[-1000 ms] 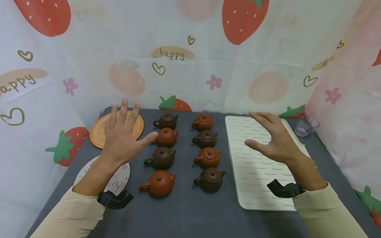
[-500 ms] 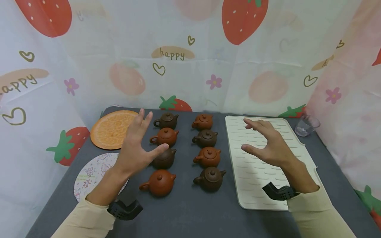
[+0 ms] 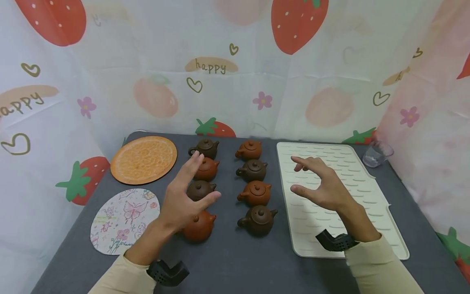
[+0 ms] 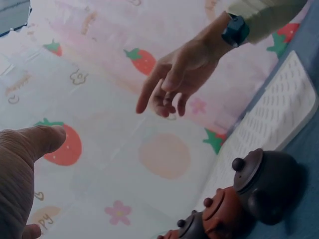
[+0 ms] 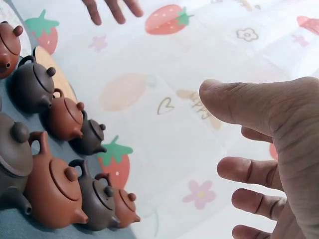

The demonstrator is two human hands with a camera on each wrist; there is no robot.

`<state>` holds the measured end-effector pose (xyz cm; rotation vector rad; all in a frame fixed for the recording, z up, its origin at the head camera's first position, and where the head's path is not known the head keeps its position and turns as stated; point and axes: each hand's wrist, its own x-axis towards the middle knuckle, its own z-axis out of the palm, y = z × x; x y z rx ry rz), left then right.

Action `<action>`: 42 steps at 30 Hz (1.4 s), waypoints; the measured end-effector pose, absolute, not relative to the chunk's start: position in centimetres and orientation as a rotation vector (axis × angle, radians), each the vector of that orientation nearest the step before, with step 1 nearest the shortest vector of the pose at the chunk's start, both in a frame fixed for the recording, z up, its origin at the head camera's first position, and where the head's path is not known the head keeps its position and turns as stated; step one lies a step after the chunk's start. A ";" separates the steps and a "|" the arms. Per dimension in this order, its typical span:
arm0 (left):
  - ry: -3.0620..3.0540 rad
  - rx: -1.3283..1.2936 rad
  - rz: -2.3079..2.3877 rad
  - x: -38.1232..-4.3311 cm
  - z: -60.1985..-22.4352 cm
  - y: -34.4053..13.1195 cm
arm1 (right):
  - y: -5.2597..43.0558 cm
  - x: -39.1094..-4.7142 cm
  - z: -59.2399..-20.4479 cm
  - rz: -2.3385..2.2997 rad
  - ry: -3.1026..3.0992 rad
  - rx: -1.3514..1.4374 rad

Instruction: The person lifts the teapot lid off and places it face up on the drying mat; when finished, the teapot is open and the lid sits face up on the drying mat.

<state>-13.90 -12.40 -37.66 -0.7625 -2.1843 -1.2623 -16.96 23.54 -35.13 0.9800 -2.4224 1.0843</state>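
Observation:
My left hand hovers over the left column of small clay teapots, thumb spread from the fingers, holding nothing. It partly covers the front red-brown teapot and the dark brown teapot behind it. My right hand hangs above the white ridged mat, its thumb and fingers apart with nothing between them. Dark and red-brown teapots alternate in the right column too, from a dark teapot in front to a red-brown teapot at the back. The right wrist view shows both columns beside my right thumb.
At the left lie a round orange-brown board and, nearer, a white round plate with pink drawings. A clear cup stands at the far right corner. Strawberry-print curtains rise behind and beside the dark table.
My left hand has moved right and nearer, from over the orange-brown board to over the left teapots. My right hand has shifted slightly left and nearer. The teapots have stayed in place.

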 end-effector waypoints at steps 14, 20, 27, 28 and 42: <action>-2.172 -0.822 -1.357 -12.8 -39.6 -10.6 | 22.0 -15.5 -35.1 1.216 -2.438 1.039; -2.188 -0.777 -1.454 -10.5 -37.7 -8.8 | 21.7 -15.4 -36.1 1.252 -2.471 1.054; -2.225 -0.757 -1.544 -11.3 -42.1 -7.9 | 21.1 -15.4 -37.1 1.271 -2.475 1.103; -2.234 -0.755 -1.561 -11.4 -42.7 -7.8 | 21.0 -15.5 -37.3 1.279 -2.468 1.113; -2.274 -0.714 -1.750 -11.4 -45.7 -5.7 | 20.1 -15.5 -38.7 1.298 -2.492 1.161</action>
